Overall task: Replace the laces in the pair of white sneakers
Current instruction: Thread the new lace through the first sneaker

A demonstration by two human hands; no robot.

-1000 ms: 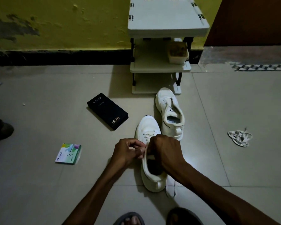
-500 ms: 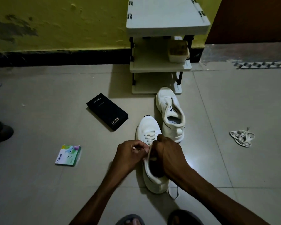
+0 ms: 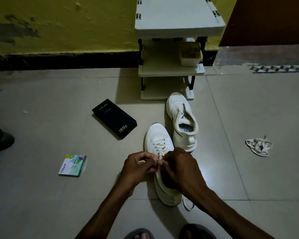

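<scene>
Head view: near sneaker (image 3: 158, 135) on floor (image 3: 59, 204), long axis running away from person, toe far, heel close. Lace (image 3: 160, 147) crossed through lower eyelets. Left hand (image 3: 138, 167) fingers narrow, pinching lace end just left of top eyelets. Right hand (image 3: 181, 168) curled on sneaker's upper, fingertips hidden. Second sneaker (image 3: 183, 121) unlaced, just beyond.

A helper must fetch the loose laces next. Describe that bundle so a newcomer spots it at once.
Start at the white shelf rack against the yellow wall; an unlaced sneaker lies just before it. Look right across the tiles: the lace bundle lies there alone, a tangled white heap touching nothing.
</scene>
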